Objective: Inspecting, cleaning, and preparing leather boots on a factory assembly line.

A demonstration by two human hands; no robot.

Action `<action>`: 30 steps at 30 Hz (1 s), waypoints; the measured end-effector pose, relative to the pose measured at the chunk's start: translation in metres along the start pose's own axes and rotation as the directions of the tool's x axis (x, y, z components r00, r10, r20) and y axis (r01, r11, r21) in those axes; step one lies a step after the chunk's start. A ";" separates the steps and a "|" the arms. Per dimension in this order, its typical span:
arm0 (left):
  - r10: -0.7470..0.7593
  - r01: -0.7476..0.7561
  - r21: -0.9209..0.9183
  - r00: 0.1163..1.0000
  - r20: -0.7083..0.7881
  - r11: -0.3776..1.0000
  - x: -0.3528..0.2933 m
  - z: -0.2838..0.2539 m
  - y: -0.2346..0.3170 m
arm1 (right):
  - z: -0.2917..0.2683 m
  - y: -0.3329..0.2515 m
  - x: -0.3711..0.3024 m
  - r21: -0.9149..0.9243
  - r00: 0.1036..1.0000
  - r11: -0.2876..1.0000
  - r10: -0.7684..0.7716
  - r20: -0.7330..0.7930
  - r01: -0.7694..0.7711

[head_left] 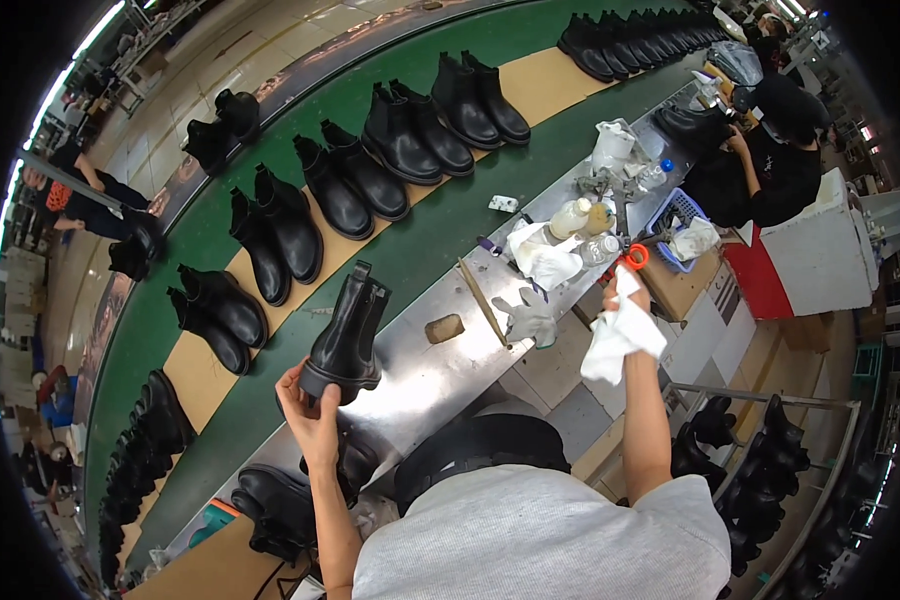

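My left hand is closed around the toe end of a black ankle boot, which is held up over the metal bench edge with its shaft pointing away from me. Out to the right, my right hand grips a crumpled white cloth that hangs over the fingers and wrist. Red ring-shaped handles show just beyond that hand; whether it touches them I cannot tell. Between my hands, a brown block, a thin wooden stick and a pale glove lie on the metal surface.
Pairs of black boots stand on brown card along a green conveyor. Bottles, white rags and a blue basket crowd the bench at right. A co-worker sits beyond. More boots lie left of me; a boot rack stands right.
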State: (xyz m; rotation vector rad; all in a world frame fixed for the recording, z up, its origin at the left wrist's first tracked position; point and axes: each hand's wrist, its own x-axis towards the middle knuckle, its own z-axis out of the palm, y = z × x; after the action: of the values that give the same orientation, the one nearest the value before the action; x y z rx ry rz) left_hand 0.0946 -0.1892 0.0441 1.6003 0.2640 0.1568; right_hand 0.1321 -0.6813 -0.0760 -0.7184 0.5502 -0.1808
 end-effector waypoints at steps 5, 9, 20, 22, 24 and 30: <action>0.068 -0.080 -0.090 0.989 -0.128 0.993 0.007 0.019 0.011 | 0.012 -0.028 0.050 -0.230 0.991 0.973 -0.036 -0.130 0.006; 0.120 -0.179 -0.203 0.955 -0.269 0.963 0.019 0.028 -0.004 | 0.022 -0.031 0.057 -0.254 0.970 0.940 0.200 -0.136 -0.229; 0.171 -0.155 0.079 0.945 -0.280 0.985 0.017 0.027 -0.007 | 0.020 0.065 -0.035 -0.830 0.712 -0.130 -0.454 0.536 0.542; 0.161 -0.137 0.110 0.952 -0.260 0.984 0.012 0.028 -0.006 | 0.014 0.070 -0.042 -0.804 0.708 -0.126 -0.409 0.576 0.581; 0.170 -0.136 0.160 0.961 -0.220 0.978 0.011 0.034 -0.002 | 0.006 0.063 -0.033 -0.805 0.702 -0.239 -0.396 0.591 0.543; 0.206 -0.196 0.090 0.971 -0.118 0.977 -0.003 0.032 -0.008 | 0.021 -0.026 0.062 -0.390 0.978 0.916 0.012 -0.207 -0.093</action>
State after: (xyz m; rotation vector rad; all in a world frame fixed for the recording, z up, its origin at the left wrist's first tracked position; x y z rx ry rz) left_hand 0.0992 -0.2208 0.0350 1.6956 0.2072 0.4099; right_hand 0.1965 -0.7098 -0.0716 -1.0887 0.8125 -0.0905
